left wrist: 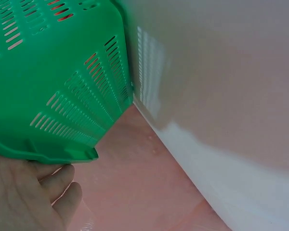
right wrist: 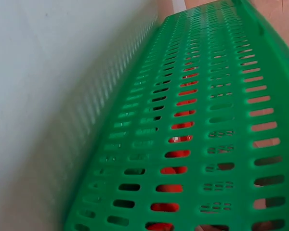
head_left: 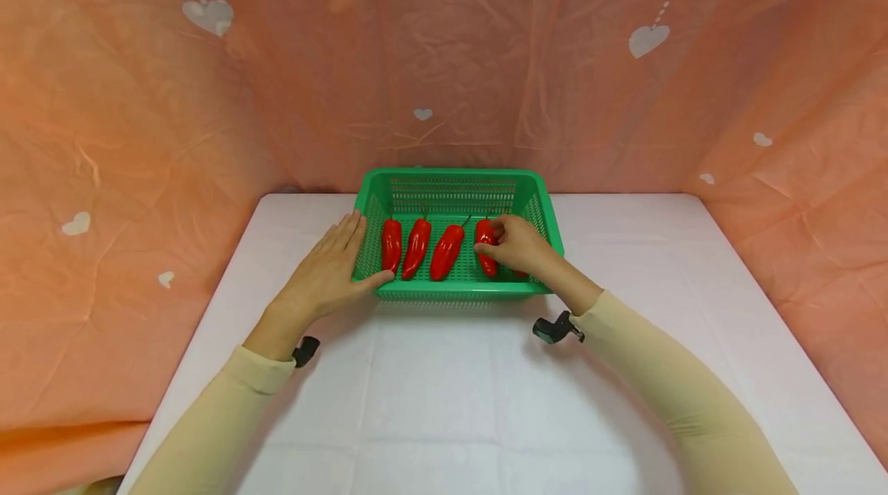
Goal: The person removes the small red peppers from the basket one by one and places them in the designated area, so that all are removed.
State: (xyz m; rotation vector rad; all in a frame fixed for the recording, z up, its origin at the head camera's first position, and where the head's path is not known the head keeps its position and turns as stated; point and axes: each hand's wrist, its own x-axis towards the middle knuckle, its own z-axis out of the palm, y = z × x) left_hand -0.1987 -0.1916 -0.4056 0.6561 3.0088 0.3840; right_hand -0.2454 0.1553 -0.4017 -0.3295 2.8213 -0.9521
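A green plastic basket [head_left: 458, 287] stands at the far side of the table with several red chili peppers in it. At its left front corner is my left hand [head_left: 329, 264], with straight fingers along the left rim and the thumb across the front rim. The left wrist view has those fingers [left wrist: 58, 183] against the basket's edge. My right hand [head_left: 520, 244] reaches inside on the right and pinches a red chili pepper [head_left: 487, 264] between thumb and fingers. Left of it lie three more, the nearest being a slanted chili pepper [head_left: 446, 252]. Another chili pepper [head_left: 520, 274] is mostly hidden under my right hand.
A white cloth covers the table [head_left: 430, 395]. An orange curtain [head_left: 458, 55] with white hearts hangs behind and at both sides. The basket's slotted wall [right wrist: 183, 144] fills much of the right wrist view, with red showing through the slots.
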